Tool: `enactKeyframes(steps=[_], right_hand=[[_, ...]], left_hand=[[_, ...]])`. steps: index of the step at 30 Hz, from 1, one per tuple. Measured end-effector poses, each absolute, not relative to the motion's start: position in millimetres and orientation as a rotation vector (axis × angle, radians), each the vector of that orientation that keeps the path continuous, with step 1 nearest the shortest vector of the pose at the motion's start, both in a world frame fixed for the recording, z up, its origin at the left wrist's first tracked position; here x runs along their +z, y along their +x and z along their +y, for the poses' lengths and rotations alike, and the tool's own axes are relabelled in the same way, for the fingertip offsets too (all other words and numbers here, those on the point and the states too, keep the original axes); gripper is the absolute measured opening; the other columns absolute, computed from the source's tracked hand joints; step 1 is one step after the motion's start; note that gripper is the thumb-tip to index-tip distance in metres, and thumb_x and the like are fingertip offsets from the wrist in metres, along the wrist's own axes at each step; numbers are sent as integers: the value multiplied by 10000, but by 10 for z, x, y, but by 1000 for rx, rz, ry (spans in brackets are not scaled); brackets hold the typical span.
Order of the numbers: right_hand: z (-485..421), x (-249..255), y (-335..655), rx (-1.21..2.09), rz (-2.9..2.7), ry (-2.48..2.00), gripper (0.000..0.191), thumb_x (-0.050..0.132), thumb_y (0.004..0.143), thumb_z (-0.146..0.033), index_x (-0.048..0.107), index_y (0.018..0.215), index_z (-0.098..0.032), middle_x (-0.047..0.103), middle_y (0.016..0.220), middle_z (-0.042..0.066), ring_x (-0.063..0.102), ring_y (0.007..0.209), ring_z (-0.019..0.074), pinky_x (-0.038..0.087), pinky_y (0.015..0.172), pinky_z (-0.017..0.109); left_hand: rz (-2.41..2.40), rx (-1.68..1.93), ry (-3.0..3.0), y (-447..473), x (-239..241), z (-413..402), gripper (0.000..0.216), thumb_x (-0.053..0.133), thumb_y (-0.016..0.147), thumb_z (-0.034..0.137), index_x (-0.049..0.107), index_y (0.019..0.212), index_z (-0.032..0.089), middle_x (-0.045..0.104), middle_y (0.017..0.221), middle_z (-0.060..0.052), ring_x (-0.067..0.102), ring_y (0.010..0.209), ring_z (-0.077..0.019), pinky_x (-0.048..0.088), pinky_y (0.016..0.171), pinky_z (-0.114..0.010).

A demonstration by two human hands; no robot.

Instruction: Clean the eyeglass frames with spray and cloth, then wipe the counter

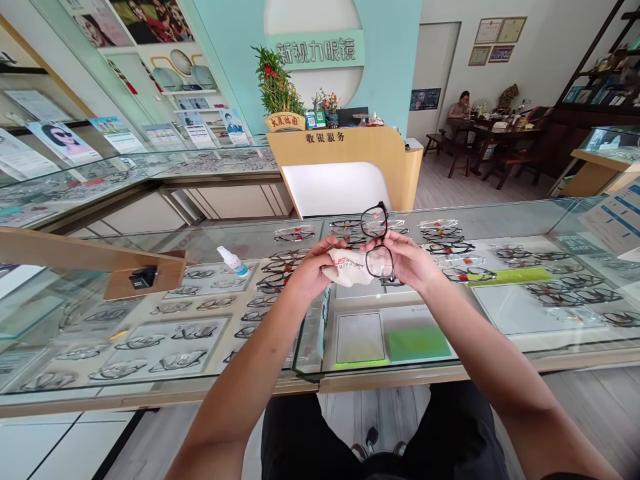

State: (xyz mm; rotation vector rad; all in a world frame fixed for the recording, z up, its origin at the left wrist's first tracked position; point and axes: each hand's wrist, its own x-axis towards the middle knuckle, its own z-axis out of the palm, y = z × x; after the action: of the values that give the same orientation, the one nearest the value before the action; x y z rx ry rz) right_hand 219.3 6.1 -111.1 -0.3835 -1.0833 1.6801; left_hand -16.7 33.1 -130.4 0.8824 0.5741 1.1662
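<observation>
While the person sat facing it, the long glass table filled most of the view, with rows of display frames lying under its top and white and green trays lower inside. Behind it stood a curved yellow cashier stand, with a potted plant on its left end. Far back right, another person sat at a dark wooden dining table, well apart from everything else. Both forearms reached forward over the near edge of the glass table. The left hand was closed around a bunched cream cloth with red print, pressing it against the lower lens. The right hand pinched the black glasses by the frame, thumb and fingers closed on the rim beside the lower lens. The glasses were held in the air just above the table top, between the two hands, turned on end so one lens sat above the other. A small spray bottle with a blue label lay tilted on the glass, left of the left hand and not touching it.
</observation>
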Motion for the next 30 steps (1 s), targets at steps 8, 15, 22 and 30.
enactKeyframes(steps=[8,15,22,30], right_hand=[[57,-1072,2262,1683,-1112,-395,261,916,828,-377,705,868,-229,845,963,62,807,1050,265,655,833,354],[29,-1102,2283,1850,-1217,-425,270,930,824,-361,723,892,-203,847,945,77,810,943,234,644,819,329],[29,-1115,2256,1860,-1235,-435,274,931,829,-358,715,879,-198,848,951,76,798,870,210,634,810,323],[44,-1107,2290,1801,-1249,-461,265,923,840,-365,714,888,-208,853,966,77,798,877,218,622,777,319]], left_hand=[[569,949,828,-236,-1318,370,330,786,656,284,757,964,171,780,926,-51,691,699,-197,515,584,-307],[700,702,1252,-283,-1332,330,356,895,747,478,766,837,158,699,742,-34,607,670,-170,434,605,-276],[718,664,1438,-273,-1358,273,443,970,670,484,778,898,157,703,803,-29,604,729,-194,396,683,-304],[867,722,1225,-221,-1386,275,458,963,671,532,780,915,190,678,768,-4,534,667,-147,345,624,-288]])
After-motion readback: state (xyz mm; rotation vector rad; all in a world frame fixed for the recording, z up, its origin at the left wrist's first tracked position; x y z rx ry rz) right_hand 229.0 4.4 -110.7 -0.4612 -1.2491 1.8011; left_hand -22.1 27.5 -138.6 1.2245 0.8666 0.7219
